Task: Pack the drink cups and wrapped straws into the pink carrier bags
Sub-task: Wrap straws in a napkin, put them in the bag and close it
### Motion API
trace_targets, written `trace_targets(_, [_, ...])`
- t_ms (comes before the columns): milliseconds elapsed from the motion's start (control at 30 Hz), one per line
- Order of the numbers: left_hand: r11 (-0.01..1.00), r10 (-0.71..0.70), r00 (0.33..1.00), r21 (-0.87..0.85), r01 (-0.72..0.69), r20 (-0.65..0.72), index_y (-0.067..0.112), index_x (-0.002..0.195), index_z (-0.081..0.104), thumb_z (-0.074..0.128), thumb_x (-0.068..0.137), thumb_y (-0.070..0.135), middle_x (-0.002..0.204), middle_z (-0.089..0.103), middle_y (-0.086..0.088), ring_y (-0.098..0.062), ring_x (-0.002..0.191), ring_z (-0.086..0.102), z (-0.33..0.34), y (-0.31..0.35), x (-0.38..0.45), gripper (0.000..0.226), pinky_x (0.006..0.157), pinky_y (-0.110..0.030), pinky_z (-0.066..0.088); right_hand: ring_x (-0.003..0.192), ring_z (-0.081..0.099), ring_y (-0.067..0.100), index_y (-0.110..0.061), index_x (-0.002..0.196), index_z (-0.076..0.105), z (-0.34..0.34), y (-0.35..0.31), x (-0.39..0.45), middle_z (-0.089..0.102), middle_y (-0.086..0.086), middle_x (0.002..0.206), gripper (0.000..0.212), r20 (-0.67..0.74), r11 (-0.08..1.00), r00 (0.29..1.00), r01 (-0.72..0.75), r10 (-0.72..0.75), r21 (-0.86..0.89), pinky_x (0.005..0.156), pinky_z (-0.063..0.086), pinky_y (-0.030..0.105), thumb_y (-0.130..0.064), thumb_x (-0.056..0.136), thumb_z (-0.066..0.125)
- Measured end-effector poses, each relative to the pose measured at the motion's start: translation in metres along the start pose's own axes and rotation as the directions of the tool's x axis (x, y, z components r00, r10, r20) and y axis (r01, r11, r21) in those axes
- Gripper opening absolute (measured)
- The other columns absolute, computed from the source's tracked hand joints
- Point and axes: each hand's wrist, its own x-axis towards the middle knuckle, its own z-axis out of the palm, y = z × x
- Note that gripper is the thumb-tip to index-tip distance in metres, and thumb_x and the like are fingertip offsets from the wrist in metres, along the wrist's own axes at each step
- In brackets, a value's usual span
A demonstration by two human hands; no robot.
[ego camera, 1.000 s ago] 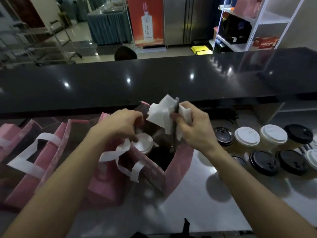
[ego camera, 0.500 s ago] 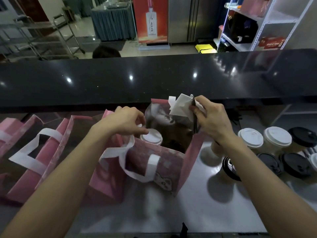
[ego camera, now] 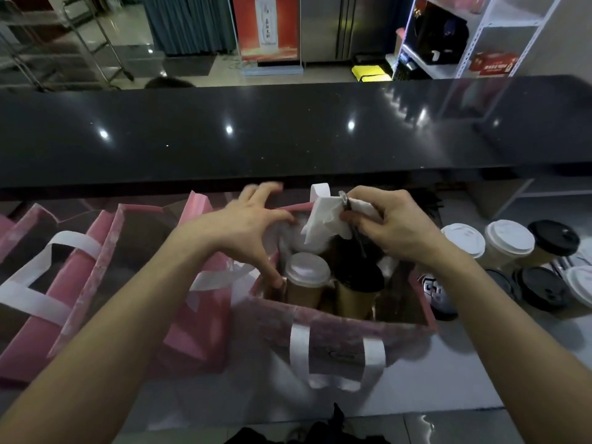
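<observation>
Open pink bag (ego camera: 336, 334) standing on the counter (ego camera: 448, 373), viewed from above. Inside it, side by side near the front wall, stand a white-lidded cup (ego camera: 307, 277) and a black-lidded cup (ego camera: 358, 285). The left hand (ego camera: 246, 227) reaches over the bag's left rim; its fingers are spread and loosely bent, the thumb tip down beside the white-lidded cup, and its grip holds nothing that can be made out. The right hand (ego camera: 397, 224) hovers over the bag's far right corner, its grip closed in a pinch on a white napkin (ego camera: 323, 221) and a dark wrapped straw (ego camera: 352, 225); the napkin hangs over the bag's mouth. A white handle loop (ego camera: 320, 190) rises at the bag's far rim. To the left, further pink bags (ego camera: 105, 267) with white handles stand in a row, open. To the right, a cluster of loose cups (ego camera: 509, 243), some white-lidded and some black-lidded, stands on the counter apart from the bag. A raised black ledge (ego camera: 288, 129) runs across behind.
</observation>
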Motion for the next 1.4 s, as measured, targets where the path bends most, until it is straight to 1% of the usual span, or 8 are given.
trace_targets(100, [0.996, 0.076, 0.996, 0.040, -0.074, -0.049, 0.025, 0.165, 0.039, 0.093, 0.053, 0.078, 0.173, -0.033, 0.019, -0.019, 0.165, -0.022, 0.006, 0.004, 0.000, 0.135, 0.136, -0.053, 0.014, 0.071, 0.059, 0.008, -0.025, 0.098, 0.073, 0.005, -0.004, -0.003, 0.061, -0.003, 0.078, 0.005, 0.015, 0.995, 1.000, 0.014, -0.012, -0.100, 0.064, 0.042, 0.024, -0.027, 0.101, 0.076])
trace_targets(233, [0.994, 0.093, 0.994, 0.066, -0.090, -0.049, 0.015, 0.171, 0.018, 0.090, 0.053, 0.083, 0.167, 0.005, 0.013, -0.021, 0.160, 0.009, 0.025, 0.004, -0.010, 0.155, 0.134, -0.045, 0.024, 0.078, 0.064, 0.017, -0.023, 0.096, 0.073, 0.017, -0.004, -0.005, 0.069, -0.005, 0.082, 0.011, 0.128, 0.949, 0.990, -0.008, 0.050, -0.315, 0.069, 0.052, 0.035, -0.033, 0.098, 0.077])
trace_targets(600, [0.996, 0.031, 0.993, 0.081, -0.022, -0.110, 0.013, 0.166, 0.025, 0.079, 0.059, 0.093, 0.159, 0.019, 0.001, -0.025, 0.150, 0.030, 0.033, 0.007, -0.035, 0.145, 0.126, -0.046, 0.036, 0.102, 0.071, 0.037, -0.010, 0.110, 0.070, 0.069, -0.025, 0.022, 0.073, 0.013, 0.110, 0.027, 0.386, 0.620, 0.906, 0.205, 0.173, -0.758, 0.072, 0.050, 0.038, -0.033, 0.097, 0.075])
trace_targets(767, [0.999, -0.039, 0.974, -0.012, 0.037, -0.224, 0.024, 0.163, 0.046, 0.077, 0.076, 0.082, 0.169, 0.028, -0.003, -0.027, 0.155, 0.035, 0.012, 0.018, -0.051, 0.109, 0.127, -0.047, 0.035, 0.112, 0.069, 0.024, -0.022, 0.124, 0.073, 0.032, -0.042, 0.001, 0.075, 0.002, 0.123, 0.033, 0.349, 0.836, 0.918, 0.038, 0.187, -0.548, 0.094, 0.057, 0.041, -0.046, 0.102, 0.068])
trace_targets(933, [0.963, 0.036, 0.739, -0.175, -0.206, -0.673, 0.029, 0.110, 0.077, 0.080, 0.088, 0.053, 0.101, 0.063, 0.006, -0.010, 0.092, 0.060, 0.007, 0.033, -0.090, 0.032, 0.085, -0.023, 0.046, 0.096, 0.077, 0.005, -0.026, 0.113, 0.082, -0.009, -0.036, -0.068, 0.080, -0.016, 0.102, 0.015, -0.203, 0.999, 0.979, -0.033, 0.034, 0.011, 0.089, 0.060, 0.023, -0.030, 0.101, 0.075])
trace_targets(1000, [0.923, 0.007, 0.771, -0.292, -0.250, -0.637, 0.031, 0.094, 0.074, 0.080, 0.088, 0.054, 0.077, 0.067, 0.007, -0.011, 0.071, 0.063, 0.014, 0.037, -0.110, 0.025, 0.067, -0.016, 0.045, 0.092, 0.078, 0.010, -0.023, 0.106, 0.082, -0.012, -0.023, -0.089, 0.081, -0.015, 0.098, 0.010, -0.371, 0.997, 0.928, 0.000, 0.030, 0.080, 0.087, 0.061, 0.027, -0.026, 0.100, 0.075])
trace_targets(1200, [0.946, -0.192, 0.956, -0.302, 0.119, -0.224, 0.031, 0.097, 0.071, 0.083, 0.073, 0.073, 0.079, 0.074, 0.012, -0.003, 0.072, 0.069, 0.074, 0.021, -0.132, 0.050, 0.074, -0.033, 0.061, 0.095, 0.079, 0.022, -0.022, 0.107, 0.078, -0.003, 0.029, -0.133, 0.080, -0.007, 0.101, 0.016, -0.470, 0.971, 0.878, 0.021, 0.096, 0.239, 0.086, 0.064, 0.051, -0.033, 0.097, 0.076])
trace_targets(1400, [0.819, -0.266, 0.954, -0.556, 0.145, -0.142, 0.021, 0.168, 0.034, 0.097, 0.067, 0.066, 0.161, 0.052, 0.008, -0.012, 0.141, 0.059, 0.123, 0.021, -0.106, 0.127, 0.120, -0.038, 0.049, 0.136, 0.061, 0.015, -0.029, 0.123, 0.065, -0.006, 0.068, -0.153, 0.058, -0.012, 0.151, 0.051, -0.022, 0.953, 0.991, -0.119, 0.130, 0.278, 0.111, 0.053, 0.053, -0.047, 0.079, 0.084])
